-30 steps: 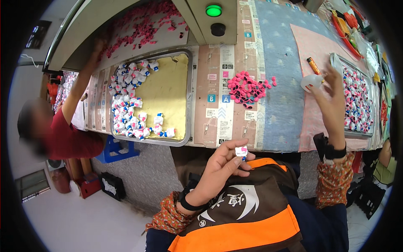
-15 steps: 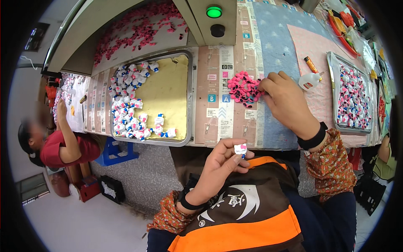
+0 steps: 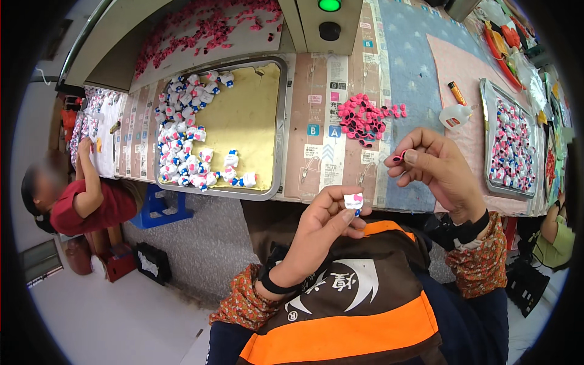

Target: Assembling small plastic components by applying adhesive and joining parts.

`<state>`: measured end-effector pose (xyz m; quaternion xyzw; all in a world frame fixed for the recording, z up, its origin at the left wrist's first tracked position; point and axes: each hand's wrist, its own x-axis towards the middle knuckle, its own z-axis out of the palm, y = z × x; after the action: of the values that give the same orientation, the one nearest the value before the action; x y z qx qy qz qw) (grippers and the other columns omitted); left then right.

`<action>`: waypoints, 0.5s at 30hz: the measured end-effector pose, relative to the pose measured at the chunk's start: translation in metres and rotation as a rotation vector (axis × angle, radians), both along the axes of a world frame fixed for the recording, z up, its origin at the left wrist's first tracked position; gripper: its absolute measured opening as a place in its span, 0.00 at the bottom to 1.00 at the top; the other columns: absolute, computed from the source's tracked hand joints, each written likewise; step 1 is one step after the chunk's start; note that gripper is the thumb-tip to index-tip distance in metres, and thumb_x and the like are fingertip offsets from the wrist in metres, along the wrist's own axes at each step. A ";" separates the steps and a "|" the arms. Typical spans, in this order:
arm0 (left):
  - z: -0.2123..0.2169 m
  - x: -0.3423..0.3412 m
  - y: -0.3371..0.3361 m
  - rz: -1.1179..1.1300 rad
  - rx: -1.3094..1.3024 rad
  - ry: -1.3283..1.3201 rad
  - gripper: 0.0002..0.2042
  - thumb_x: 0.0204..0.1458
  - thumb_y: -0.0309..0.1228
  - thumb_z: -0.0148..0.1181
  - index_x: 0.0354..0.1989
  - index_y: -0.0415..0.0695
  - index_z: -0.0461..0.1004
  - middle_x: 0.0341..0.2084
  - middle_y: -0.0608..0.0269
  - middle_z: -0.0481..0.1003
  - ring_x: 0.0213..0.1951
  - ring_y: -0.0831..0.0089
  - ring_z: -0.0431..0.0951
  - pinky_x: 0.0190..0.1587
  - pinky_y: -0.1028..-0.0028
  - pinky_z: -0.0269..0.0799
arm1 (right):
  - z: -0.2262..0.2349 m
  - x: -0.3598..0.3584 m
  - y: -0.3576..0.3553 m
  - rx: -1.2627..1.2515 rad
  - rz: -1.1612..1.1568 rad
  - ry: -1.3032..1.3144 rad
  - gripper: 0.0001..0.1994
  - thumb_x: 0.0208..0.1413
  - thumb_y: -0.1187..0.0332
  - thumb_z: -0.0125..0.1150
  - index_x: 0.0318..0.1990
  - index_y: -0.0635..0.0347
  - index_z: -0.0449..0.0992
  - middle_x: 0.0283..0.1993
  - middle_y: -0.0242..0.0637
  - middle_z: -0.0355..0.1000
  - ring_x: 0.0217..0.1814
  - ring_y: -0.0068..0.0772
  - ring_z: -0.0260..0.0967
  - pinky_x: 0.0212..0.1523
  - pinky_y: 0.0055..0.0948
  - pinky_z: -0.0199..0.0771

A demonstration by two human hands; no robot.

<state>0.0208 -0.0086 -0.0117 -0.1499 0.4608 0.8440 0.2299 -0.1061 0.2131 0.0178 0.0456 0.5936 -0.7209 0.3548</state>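
Observation:
Between the thumb and fingers of my left hand (image 3: 331, 220) is a small white cat-head figurine (image 3: 353, 201) with a pink spot and a blue lower part. My right hand (image 3: 439, 171), over the table's front edge, pinches a small pink-and-black piece (image 3: 399, 157). The two hands are apart. Beyond them lies a loose pile of similar pink-and-black pieces (image 3: 362, 118) on the table. To the left, a metal tray (image 3: 283, 115) with a yellow lining holds many white, blue and pink figurines (image 3: 179, 143), crowded along its left side.
A second tray (image 3: 485, 115) full of figurines stands at the right, beside a white bottle (image 3: 454, 117) and an orange tube (image 3: 456, 93). A machine with a green light (image 3: 330, 5) rises at the back, pink pieces under it. At the left sits another person (image 3: 91, 201) in red.
My right hand has come back from the pile toward my left hand, now with a pink-and-black piece in its fingers. The pile is spread out more. My left hand keeps its figurine.

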 end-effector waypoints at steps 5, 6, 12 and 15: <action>0.000 -0.001 0.007 0.008 0.010 -0.005 0.17 0.65 0.28 0.49 0.61 0.40 0.64 0.47 0.56 0.75 0.42 0.76 0.78 0.46 0.74 0.79 | -0.004 0.020 -0.001 -0.093 -0.033 -0.061 0.05 0.63 0.72 0.56 0.43 0.63 0.73 0.39 0.36 0.75 0.37 0.23 0.75 0.37 0.23 0.77; -0.001 -0.001 0.008 0.007 0.011 -0.001 0.17 0.65 0.27 0.49 0.61 0.40 0.64 0.46 0.56 0.75 0.42 0.76 0.78 0.46 0.74 0.79 | -0.005 0.024 -0.002 -0.087 -0.029 -0.061 0.05 0.62 0.72 0.56 0.43 0.63 0.73 0.39 0.35 0.74 0.37 0.22 0.73 0.37 0.23 0.76; -0.002 0.002 0.010 0.031 0.000 -0.013 0.18 0.65 0.27 0.51 0.62 0.40 0.64 0.46 0.56 0.75 0.42 0.76 0.78 0.46 0.75 0.79 | -0.004 0.041 -0.004 0.149 0.047 0.218 0.09 0.62 0.74 0.56 0.47 0.64 0.76 0.38 0.28 0.71 0.39 0.16 0.67 0.38 0.19 0.69; -0.002 0.004 0.013 0.052 -0.003 -0.009 0.18 0.65 0.27 0.52 0.62 0.39 0.65 0.46 0.56 0.75 0.42 0.76 0.79 0.45 0.76 0.79 | -0.001 0.052 -0.001 0.192 0.083 0.395 0.10 0.61 0.75 0.56 0.49 0.64 0.76 0.40 0.28 0.72 0.39 0.15 0.66 0.38 0.19 0.68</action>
<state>0.0244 0.0046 -0.0139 -0.1659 0.4568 0.8484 0.2096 -0.0537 0.2120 0.0169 -0.0873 0.7188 -0.6409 0.2550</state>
